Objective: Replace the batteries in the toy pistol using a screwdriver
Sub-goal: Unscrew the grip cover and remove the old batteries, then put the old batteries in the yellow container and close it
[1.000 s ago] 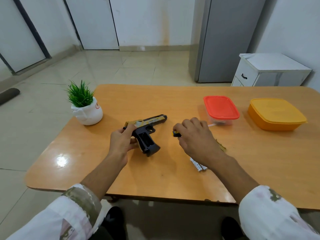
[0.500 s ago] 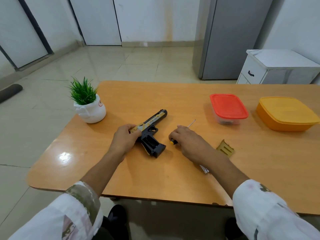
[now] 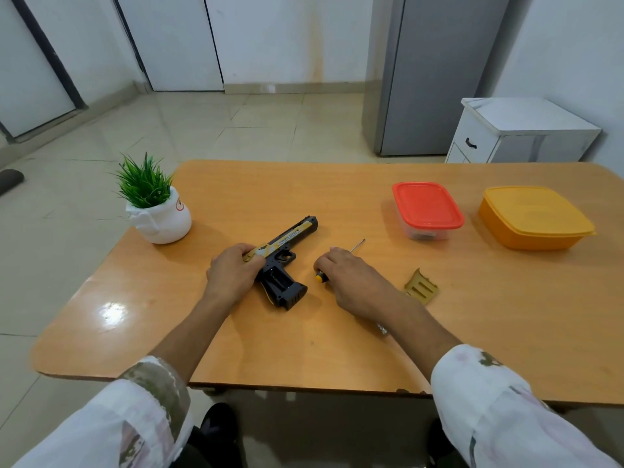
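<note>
1. Toy pistol (image 3: 282, 260) on its side near the middle of the table (image 3: 337, 352), muzzle away and to the right, grip toward the near edge.
2. Around it: potted plant (image 3: 158, 211) well off to the left; red-lidded container (image 3: 427, 206) and yellow container (image 3: 533, 217) far to the right, both closed; gold ribbed cover (image 3: 421, 288) loose on the wood, right of the right hand.
3. Under the right forearm, a small silvery thing, too hidden to name.
4. Shows a black frame, a gold-and-white slide with print too small to read, and an open dark recess in the grip above a ribbed base; cannot tell what sits inside.
5. Left hand (image 3: 233, 275): fingers curled over the rear of the slide, gripping it and hiding that end.
6. Right hand (image 3: 351, 282): just beside the grip, fingers curled round the screwdriver (image 3: 319, 276) handle, yellow butt showing at the left, thin shaft poking out toward the red-lidded container.
</note>
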